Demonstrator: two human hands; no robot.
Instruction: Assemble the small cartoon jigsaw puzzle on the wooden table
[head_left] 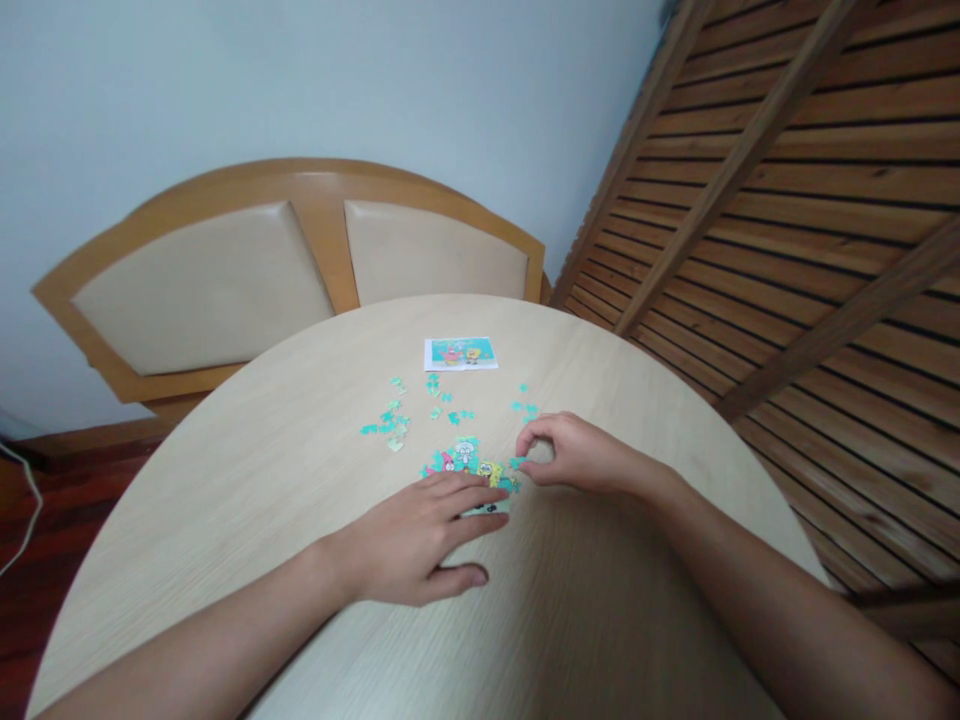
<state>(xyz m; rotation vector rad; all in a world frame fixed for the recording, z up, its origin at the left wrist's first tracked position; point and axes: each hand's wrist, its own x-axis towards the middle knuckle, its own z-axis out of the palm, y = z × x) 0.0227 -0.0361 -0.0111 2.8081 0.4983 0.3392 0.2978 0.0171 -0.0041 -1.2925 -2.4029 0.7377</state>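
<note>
1. The left hand (pixel 420 535) lies open, fingers spread, over the lower part of the partly joined puzzle (pixel 465 455).
2. The right hand (pixel 576 450) curls thumb and forefinger at a teal piece (pixel 515 463) beside the puzzle; whether it grips cannot be told.
3. Beyond both hands lie loose pieces (pixel 396 445) and a picture card (pixel 460 353).

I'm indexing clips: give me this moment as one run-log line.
left hand: spread over part-built jigsaw puzzle; right hand: curled at teal piece; loose pieces: scattered farther out; printed picture: beyond them
</note>
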